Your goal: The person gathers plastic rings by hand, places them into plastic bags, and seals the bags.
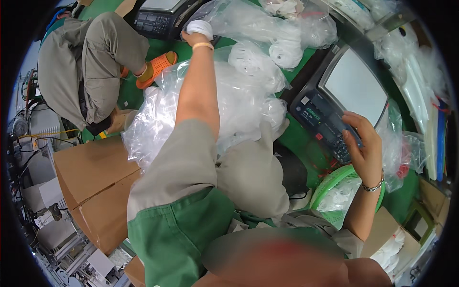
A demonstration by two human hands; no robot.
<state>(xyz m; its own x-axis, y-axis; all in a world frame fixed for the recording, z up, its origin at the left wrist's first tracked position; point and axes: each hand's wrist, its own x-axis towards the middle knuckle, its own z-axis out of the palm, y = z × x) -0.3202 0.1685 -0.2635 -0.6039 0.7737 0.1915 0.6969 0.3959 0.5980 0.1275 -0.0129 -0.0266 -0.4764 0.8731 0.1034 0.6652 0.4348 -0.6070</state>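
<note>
The left hand (192,38) is clamped round a white coil (202,29), bands running crosswise, long axis hard to tell; the right hand (367,148), fingers apart, is at a dark scale (356,81).

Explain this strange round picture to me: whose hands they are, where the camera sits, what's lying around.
No robot here, just a person's two bare hands. A wide fisheye camera worn on their head looks down, so edges bend; picture left is their left. The left hand grips a white roll. The right hand, fingers loosely spread, is at a dark scale; contact is unclear. On the green surface lie clear plastic bags holding white things. A second scale is at the top, a green basket lower right, another person at left.
</note>
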